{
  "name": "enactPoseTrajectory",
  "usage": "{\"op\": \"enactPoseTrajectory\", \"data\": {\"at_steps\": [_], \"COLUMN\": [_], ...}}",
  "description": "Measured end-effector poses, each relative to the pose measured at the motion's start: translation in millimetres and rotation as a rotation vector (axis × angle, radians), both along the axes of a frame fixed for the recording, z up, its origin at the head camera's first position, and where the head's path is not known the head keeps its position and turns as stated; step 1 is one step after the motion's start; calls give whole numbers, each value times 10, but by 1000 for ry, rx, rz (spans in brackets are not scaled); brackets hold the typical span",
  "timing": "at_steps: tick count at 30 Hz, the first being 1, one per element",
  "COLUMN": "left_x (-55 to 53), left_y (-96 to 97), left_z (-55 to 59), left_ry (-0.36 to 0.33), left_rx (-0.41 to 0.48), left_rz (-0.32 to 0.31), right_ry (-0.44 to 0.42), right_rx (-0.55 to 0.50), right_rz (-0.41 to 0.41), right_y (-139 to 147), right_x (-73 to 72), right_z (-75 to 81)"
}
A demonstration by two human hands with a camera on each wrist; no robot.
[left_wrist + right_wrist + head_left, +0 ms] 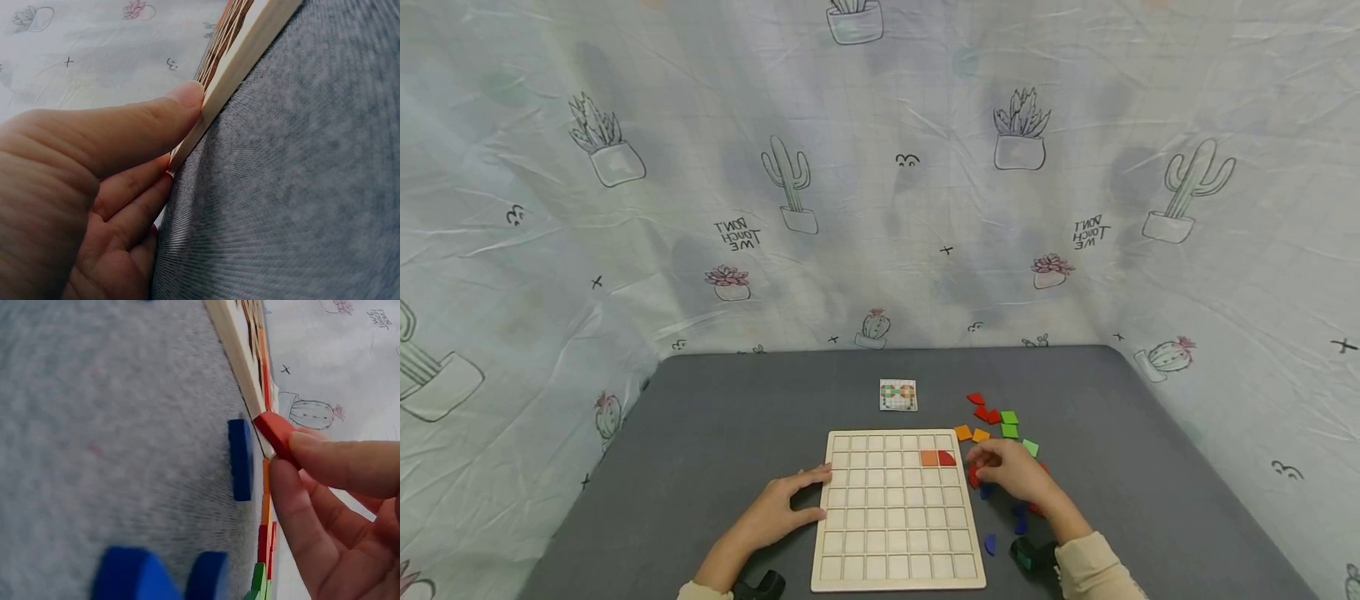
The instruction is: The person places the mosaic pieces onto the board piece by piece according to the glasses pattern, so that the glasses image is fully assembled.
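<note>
Two hands flank a pale wooden grid board (897,518), which lies at the lower centre of the head view on a grey surface (737,417). From where I stand, the left hand (778,508) has thumb and fingers spread, their tips touching the board's left edge. The right hand (1015,473), near the right edge, pinches a red piece (276,436) between thumb and finger. Towards the board's upper right corner, an orange square (928,458) and a red curved piece (947,458) sit in neighbouring cells. Green pieces (1009,431) and blue pieces (990,544) lie to the right; a small patterned card (898,395) lies higher in the frame.
</note>
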State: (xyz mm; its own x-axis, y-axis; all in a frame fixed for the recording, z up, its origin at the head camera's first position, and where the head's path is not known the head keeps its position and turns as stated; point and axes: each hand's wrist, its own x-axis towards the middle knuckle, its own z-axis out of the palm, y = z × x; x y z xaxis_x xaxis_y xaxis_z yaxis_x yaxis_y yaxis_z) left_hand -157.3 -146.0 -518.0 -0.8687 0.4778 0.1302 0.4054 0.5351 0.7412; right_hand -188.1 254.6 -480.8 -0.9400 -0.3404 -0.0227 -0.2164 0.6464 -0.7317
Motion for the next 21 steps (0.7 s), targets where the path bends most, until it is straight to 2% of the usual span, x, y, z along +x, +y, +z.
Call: {"op": "enactPoseTrajectory", "data": {"at_steps": [4, 9, 13, 21], "left_x": [-6, 9, 27, 14], "left_y": [-11, -28, -43, -47], "left_z": [2, 5, -1, -8], "left_ry": [6, 6, 12, 35], "left_rx": [-10, 1, -5, -7], "left_rz": [-1, -15, -20, -24], "right_ry": [-40, -37, -44, -38], "right_rx": [-68, -146, -194, -224], "right_rz": [-20, -32, -8, 36], "right_y": [-15, -127, -262, -545], "right_x": [-14, -55, -113, -243], "right_z": [60, 82, 65, 75]}}
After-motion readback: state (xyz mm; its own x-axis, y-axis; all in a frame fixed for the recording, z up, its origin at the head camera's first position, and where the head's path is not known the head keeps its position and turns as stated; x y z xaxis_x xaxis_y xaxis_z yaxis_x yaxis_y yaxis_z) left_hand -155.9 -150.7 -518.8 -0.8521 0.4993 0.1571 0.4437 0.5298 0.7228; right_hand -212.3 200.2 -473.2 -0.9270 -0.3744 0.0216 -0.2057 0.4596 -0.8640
